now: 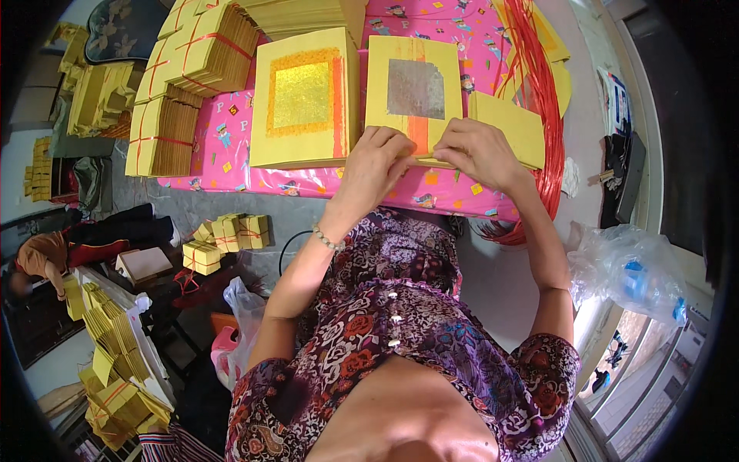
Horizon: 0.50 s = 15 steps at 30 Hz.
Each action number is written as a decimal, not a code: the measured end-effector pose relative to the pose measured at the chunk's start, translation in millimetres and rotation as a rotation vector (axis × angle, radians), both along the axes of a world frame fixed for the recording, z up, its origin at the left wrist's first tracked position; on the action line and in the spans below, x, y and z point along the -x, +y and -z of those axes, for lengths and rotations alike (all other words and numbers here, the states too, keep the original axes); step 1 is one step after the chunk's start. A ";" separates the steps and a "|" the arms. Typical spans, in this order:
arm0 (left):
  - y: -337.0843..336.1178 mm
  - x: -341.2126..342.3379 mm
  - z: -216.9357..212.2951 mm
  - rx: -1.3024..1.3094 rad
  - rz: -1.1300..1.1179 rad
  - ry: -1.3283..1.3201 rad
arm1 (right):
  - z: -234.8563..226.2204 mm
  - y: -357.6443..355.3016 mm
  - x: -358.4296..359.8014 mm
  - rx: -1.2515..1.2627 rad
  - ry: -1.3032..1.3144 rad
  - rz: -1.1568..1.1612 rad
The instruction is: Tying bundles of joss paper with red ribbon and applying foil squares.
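Observation:
A yellow paper sheet (377, 100) with a silver square and an orange stripe lies in front of me on the pink table cover (223, 123). My left hand (379, 163) pinches the near edge of this paper, its fingertips close to the stripe. On the other side of the stripe, my right hand (479, 154) has its fingers closed on the same edge, which looks folded over. Whether they hold one sheet or several layers cannot be made out. Left of it stands a thick stack of yellow paper (262, 100) topped by a gold square.
Tied yellow paper bundles (162, 127) fill the table's left side. Long red strings (550, 154) hang over its right edge, beside folded yellow paper (508, 127). A clear plastic bag (627, 266) is at the right. Another person (46, 254) handles yellow paper at far left.

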<state>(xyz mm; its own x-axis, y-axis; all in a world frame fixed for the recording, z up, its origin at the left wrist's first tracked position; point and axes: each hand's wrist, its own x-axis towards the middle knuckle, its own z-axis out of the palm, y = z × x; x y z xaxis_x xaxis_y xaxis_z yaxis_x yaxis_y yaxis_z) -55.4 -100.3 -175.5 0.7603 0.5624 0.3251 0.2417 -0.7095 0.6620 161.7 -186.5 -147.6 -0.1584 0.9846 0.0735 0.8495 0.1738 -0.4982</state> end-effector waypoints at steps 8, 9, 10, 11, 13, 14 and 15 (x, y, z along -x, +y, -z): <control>1.0 0.2 -0.6 0.002 -0.010 0.018 | -3.6 5.3 -2.7 0.064 0.038 0.012; 0.9 0.4 -0.6 0.005 -0.013 0.010 | -4.0 5.5 -2.6 0.074 0.046 0.016; 0.9 0.3 -0.4 0.006 -0.014 0.010 | -3.7 5.7 -2.8 0.075 0.047 0.016; 1.0 0.1 0.3 0.000 -0.018 0.009 | -3.1 5.9 -3.1 0.074 0.055 0.014; 0.7 0.3 1.8 -0.004 -0.022 0.008 | -1.4 5.7 -3.3 0.074 0.063 0.011; 0.8 0.4 2.2 -0.003 -0.025 -0.001 | -0.8 5.6 -3.4 0.067 0.075 0.015; 0.7 0.6 2.4 -0.001 -0.028 -0.010 | -0.3 5.6 -3.3 0.061 0.088 0.018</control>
<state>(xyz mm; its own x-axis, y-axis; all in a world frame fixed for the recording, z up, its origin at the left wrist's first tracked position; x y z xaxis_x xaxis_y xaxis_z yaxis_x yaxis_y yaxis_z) -56.0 -99.6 -177.9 0.7407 0.5833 0.3333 0.2549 -0.7031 0.6639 165.0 -181.0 -147.3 -0.1364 0.9903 0.0262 0.8049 0.1262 -0.5799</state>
